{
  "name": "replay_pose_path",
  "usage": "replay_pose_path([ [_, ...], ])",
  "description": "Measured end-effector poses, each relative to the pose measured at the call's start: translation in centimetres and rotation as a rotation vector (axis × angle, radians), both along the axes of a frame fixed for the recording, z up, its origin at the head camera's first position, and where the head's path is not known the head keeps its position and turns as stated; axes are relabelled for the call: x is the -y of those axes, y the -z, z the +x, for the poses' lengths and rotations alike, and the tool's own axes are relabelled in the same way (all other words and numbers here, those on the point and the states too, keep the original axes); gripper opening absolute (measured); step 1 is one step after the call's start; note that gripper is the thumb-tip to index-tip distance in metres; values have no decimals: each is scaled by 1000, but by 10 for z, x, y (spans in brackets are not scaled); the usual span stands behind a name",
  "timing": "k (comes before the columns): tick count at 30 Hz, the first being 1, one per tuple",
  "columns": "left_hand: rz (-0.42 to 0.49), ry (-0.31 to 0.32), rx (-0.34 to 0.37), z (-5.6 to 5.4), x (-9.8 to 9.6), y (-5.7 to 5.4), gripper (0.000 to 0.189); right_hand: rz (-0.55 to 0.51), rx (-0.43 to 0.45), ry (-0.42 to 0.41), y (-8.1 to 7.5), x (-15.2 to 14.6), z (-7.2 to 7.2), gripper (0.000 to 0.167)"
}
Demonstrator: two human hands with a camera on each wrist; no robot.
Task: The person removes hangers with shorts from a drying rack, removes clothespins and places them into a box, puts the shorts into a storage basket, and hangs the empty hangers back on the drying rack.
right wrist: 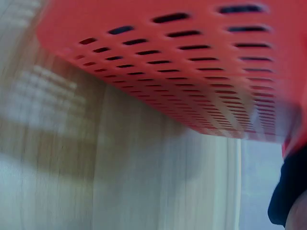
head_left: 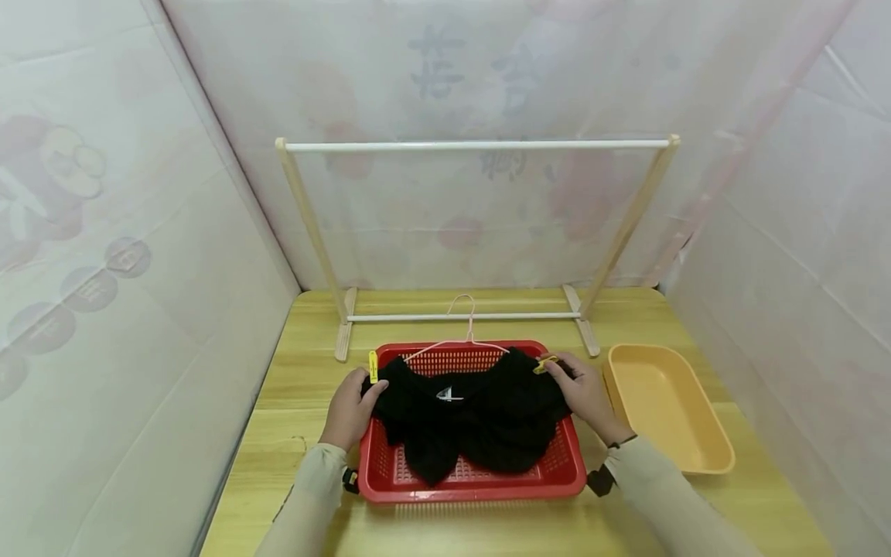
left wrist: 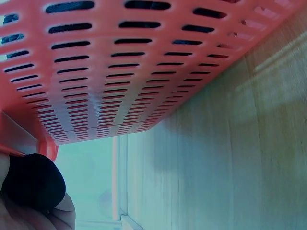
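A black top with a white neck label lies over the red basket, a pink hanger inside its neckline. My left hand grips the top's left shoulder, beside an upright yellow clip. At the opposite shoulder my right hand holds the cloth, its thumb against a second, slanted yellow clip. Dark cloth shows at the fingers in the left wrist view, and more black cloth in the right wrist view. The fingers beneath the cloth are partly hidden.
Behind the basket stands a wooden rack with a white top rail and a lower rail. A yellow tray sits right of the basket on the wood-grain table. Pale printed sheets enclose the sides and back.
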State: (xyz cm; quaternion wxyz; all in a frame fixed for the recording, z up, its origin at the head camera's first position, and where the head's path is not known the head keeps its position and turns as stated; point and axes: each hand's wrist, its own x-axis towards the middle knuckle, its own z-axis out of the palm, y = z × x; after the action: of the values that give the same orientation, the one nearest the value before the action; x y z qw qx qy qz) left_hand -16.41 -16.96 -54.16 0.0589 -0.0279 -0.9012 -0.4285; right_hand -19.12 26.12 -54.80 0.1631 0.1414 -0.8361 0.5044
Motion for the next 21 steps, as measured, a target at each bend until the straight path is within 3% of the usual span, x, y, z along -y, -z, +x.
replay_pose_path([
  [9, 0, -3, 8, 0, 0, -1, 25, -184, 201, 39, -17, -1, -2, 33],
  [15, 4, -11, 9, 2, 2, -3, 25, -390, 383, -42, -16, -12, -11, 51],
  [17, 5, -12, 13, 2, 2, -3, 25, -396, 363, -32, -18, -13, -11, 49],
  [21, 9, -5, 22, 1, 1, -3, 26, -157, 195, 82, -20, -9, -3, 39],
])
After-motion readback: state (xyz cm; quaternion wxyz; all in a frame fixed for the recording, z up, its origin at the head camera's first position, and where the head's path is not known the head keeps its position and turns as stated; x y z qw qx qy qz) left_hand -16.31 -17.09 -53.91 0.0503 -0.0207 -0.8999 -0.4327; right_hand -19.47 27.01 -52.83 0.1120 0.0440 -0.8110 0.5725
